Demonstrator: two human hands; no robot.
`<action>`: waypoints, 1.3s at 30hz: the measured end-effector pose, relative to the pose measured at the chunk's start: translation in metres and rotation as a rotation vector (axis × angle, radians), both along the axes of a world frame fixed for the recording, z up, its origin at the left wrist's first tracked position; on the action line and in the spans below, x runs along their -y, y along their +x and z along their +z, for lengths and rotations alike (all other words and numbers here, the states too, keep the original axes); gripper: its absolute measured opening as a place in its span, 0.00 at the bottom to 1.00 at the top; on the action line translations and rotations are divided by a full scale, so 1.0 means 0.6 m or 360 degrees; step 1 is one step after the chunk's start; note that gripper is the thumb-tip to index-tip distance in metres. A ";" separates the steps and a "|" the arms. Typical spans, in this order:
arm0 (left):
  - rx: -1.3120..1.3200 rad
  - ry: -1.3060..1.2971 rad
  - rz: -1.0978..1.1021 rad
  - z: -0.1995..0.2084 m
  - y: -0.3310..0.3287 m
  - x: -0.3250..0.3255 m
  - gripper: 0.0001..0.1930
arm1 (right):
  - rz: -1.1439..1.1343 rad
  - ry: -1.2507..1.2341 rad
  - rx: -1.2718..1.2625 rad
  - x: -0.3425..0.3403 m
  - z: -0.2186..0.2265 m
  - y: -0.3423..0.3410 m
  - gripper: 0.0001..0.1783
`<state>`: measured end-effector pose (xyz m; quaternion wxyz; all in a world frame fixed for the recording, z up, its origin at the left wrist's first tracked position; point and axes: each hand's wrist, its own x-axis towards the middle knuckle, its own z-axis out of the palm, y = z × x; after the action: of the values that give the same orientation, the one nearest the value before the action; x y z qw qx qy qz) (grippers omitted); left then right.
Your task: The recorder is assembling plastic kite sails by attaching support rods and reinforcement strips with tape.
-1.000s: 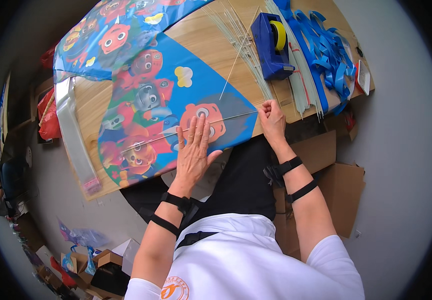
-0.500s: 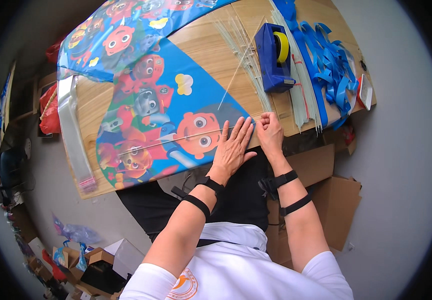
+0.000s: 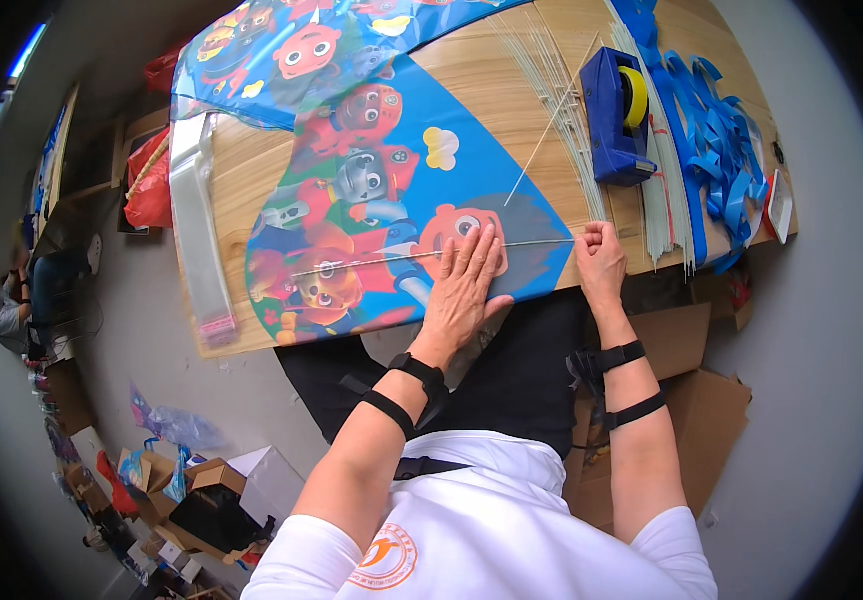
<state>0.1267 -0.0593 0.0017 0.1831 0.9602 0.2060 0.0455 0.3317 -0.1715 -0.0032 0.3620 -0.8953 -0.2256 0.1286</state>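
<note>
A blue sheet (image 3: 522,225) printed with cartoon figures lies on the wooden table, narrowing to a point at its right. Across its lower part runs a thin pale rod (image 3: 382,261). My left hand (image 3: 464,290) rests flat on the sheet with fingers extended, covering part of the rod and a printed face. At the sheet's pointed end, my right hand (image 3: 602,265) pinches the rod's right end between thumb and fingers; the tip itself is hidden. A second thin rod (image 3: 537,150) slants over the sheet's right edge.
Beyond my right hand stand a blue tape dispenser (image 3: 617,120) with yellow tape, bundles of pale rods (image 3: 662,190) and curled blue ribbon (image 3: 727,170). Clear plastic sleeves (image 3: 207,240) lie at the table's left. Cardboard boxes (image 3: 682,430) stand below on the right. Another person (image 3: 12,310) sits far left.
The view has shifted, moving the table rightward in the picture. Relative to the sheet, my left hand has slid left along the rod, onto the printed face. My right hand remains at the pointed end.
</note>
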 end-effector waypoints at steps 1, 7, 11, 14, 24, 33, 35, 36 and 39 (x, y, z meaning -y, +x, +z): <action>-0.0005 0.0004 0.0010 0.000 -0.008 -0.005 0.44 | 0.0010 0.0004 -0.0005 -0.001 0.001 -0.001 0.11; 0.0032 -0.0001 0.0071 -0.006 -0.053 -0.029 0.45 | 0.0043 -0.0008 0.0020 -0.001 0.004 -0.002 0.11; 0.0066 -0.0035 0.0177 -0.006 -0.077 -0.044 0.46 | 0.0028 -0.0006 0.0014 0.001 0.000 0.002 0.12; 0.0081 -0.0030 0.0256 -0.012 -0.106 -0.057 0.46 | 0.0037 -0.0017 0.0006 -0.001 0.004 0.001 0.12; -0.0092 0.0030 0.0528 -0.005 -0.224 -0.117 0.47 | 0.0047 0.0007 0.0022 0.000 -0.001 0.003 0.12; -0.0184 0.0273 0.0764 -0.007 -0.295 -0.167 0.42 | 0.0009 -0.0005 0.0065 0.000 0.008 0.002 0.13; -0.0236 0.0415 0.0827 0.015 -0.247 -0.172 0.40 | 0.0016 0.0027 0.0093 -0.004 -0.007 0.001 0.12; -0.0115 0.0328 0.0570 0.040 -0.202 -0.173 0.36 | -0.0015 0.0014 0.0109 -0.003 -0.007 0.001 0.12; 0.0224 -0.0022 -0.0011 0.109 -0.055 -0.164 0.26 | -0.0043 0.0054 0.0052 -0.006 -0.006 -0.001 0.12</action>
<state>0.0936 0.0393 0.0672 0.2039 0.9540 0.1897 0.1109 0.3311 -0.1677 -0.0069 0.3751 -0.8940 -0.2214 0.1052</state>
